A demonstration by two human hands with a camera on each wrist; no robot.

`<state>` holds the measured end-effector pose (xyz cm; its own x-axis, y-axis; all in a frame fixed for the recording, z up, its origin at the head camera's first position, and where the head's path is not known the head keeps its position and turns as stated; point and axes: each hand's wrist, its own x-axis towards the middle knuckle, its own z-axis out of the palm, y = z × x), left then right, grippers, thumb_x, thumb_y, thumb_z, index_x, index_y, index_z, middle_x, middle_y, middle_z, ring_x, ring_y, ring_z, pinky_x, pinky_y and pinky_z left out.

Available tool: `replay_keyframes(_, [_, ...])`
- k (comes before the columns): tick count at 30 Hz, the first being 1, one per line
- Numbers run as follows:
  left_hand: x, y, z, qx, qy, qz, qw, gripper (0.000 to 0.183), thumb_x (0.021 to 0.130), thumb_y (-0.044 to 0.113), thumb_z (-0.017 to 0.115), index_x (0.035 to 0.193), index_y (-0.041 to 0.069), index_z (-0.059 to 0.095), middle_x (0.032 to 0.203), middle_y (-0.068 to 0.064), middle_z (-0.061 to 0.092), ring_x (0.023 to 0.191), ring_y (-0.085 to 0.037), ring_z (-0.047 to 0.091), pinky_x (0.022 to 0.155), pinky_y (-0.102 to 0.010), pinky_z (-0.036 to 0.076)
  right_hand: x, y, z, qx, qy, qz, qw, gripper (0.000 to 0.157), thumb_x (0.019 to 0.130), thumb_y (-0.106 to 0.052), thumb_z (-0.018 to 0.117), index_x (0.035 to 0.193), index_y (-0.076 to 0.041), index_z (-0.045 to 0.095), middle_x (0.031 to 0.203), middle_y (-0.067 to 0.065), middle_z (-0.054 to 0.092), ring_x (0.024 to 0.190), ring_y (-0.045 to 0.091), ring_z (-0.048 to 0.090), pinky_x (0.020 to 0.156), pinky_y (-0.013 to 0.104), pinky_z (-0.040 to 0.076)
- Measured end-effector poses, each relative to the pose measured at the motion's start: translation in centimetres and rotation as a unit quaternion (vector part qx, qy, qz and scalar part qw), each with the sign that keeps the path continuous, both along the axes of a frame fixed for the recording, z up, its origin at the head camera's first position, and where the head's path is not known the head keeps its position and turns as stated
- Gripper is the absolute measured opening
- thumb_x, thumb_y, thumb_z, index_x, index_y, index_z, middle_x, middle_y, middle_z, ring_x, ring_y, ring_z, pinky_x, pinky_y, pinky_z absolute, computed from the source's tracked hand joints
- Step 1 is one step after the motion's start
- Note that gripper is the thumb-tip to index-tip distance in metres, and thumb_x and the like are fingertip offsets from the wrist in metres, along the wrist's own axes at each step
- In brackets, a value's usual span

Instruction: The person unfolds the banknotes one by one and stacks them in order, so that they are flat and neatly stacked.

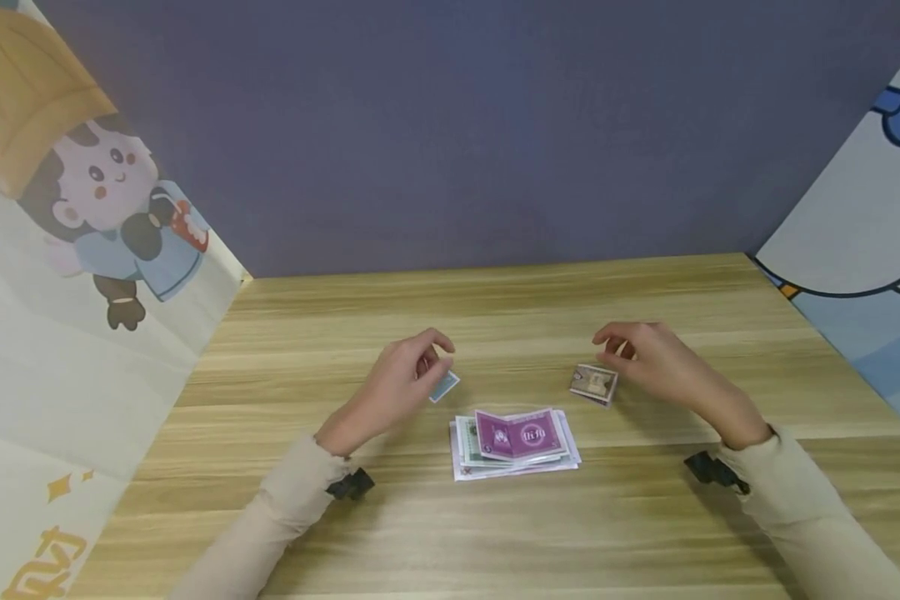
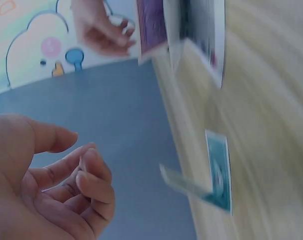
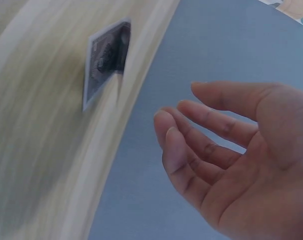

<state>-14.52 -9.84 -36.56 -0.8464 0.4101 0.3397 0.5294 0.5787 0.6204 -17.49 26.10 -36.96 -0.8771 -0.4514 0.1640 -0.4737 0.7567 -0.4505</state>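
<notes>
My left hand [image 1: 393, 379] hovers over the left side of the table, fingers loosely bent and holding nothing. Just below its fingertips lies a small folded blue-green banknote [image 1: 444, 387], whose raised flap shows in the left wrist view [image 2: 219, 170]. My right hand [image 1: 663, 367] hangs in the air with loosely bent fingers, also holding nothing. Beside its fingertips a folded brown banknote [image 1: 594, 382] stands partly open on the table. Between the hands, nearer to me, sits a stack of banknotes: a creased purple one [image 1: 528, 435] on top, a green one [image 1: 468, 442] beneath, paler ones at the bottom.
The wood-grain table [image 1: 495, 542] ends at a dark blue-grey panel [image 1: 495, 142] at the back. Cartoon-printed walls [image 1: 15, 333] flank it on the left and right. Small black devices [image 1: 351, 484] are strapped at both wrists.
</notes>
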Motion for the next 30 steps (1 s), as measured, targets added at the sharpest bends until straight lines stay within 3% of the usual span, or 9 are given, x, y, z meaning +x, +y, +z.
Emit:
replay_keyframes(5, [-1.2,-1.2,0.0,-0.002,-0.007,0.017,0.9998,0.012,0.096,0.010,0.064,0.107,0.005,0.066,0.075,0.001,0.063,0.061,-0.010,0.054,0.053,-0.025,0.048,-0.3,-0.5,-0.8,0.011,-0.014,0.005,1.000,0.022,0.093,-0.006,0.067,0.113,0.002,0.068,0.093,0.008,0.071,0.080,0.019,0.065,0.064,0.033,0.054])
replay_keyframes(11, [-2.4,-1.6,-1.0,-0.056,-0.019,0.029,0.9978,0.022,0.093,0.016,0.071,0.111,0.005,0.065,0.087,-0.007,0.064,0.067,-0.014,0.056,0.058,-0.027,0.050,0.1,-2.5,-1.2,-0.001,-0.022,0.026,0.999,0.024,0.092,-0.005,0.067,0.115,0.004,0.067,0.105,0.016,0.070,0.088,0.025,0.066,0.074,0.040,0.057])
replay_keyframes(18, [-2.8,-1.8,-1.8,-0.145,-0.074,0.034,0.9861,0.052,0.085,0.023,0.080,0.130,0.009,0.058,0.119,-0.014,0.057,0.098,-0.027,0.060,0.076,-0.033,0.055,-0.1,-6.4,-0.7,0.001,0.008,0.064,0.998,0.025,0.092,-0.007,0.068,0.115,0.002,0.068,0.112,0.016,0.069,0.099,0.033,0.066,0.084,0.046,0.056])
replay_keyframes(23, [-2.8,-2.3,-1.8,-0.173,-0.077,0.046,0.9808,0.056,0.084,0.023,0.081,0.132,0.008,0.056,0.120,-0.013,0.055,0.097,-0.023,0.057,0.077,-0.034,0.054,-0.4,-9.9,0.4,0.020,0.045,0.097,0.994,0.025,0.090,-0.007,0.071,0.113,0.000,0.069,0.111,0.014,0.070,0.103,0.030,0.065,0.089,0.044,0.055])
replay_keyframes(30, [-2.6,-3.1,-2.3,-0.181,-0.074,0.047,0.9796,0.047,0.085,0.021,0.078,0.125,0.007,0.059,0.112,-0.013,0.061,0.093,-0.022,0.060,0.075,-0.035,0.055,-1.1,-14.5,1.2,0.062,0.053,0.136,0.987,0.031,0.090,-0.010,0.071,0.121,-0.002,0.066,0.117,0.013,0.067,0.109,0.028,0.063,0.092,0.041,0.054])
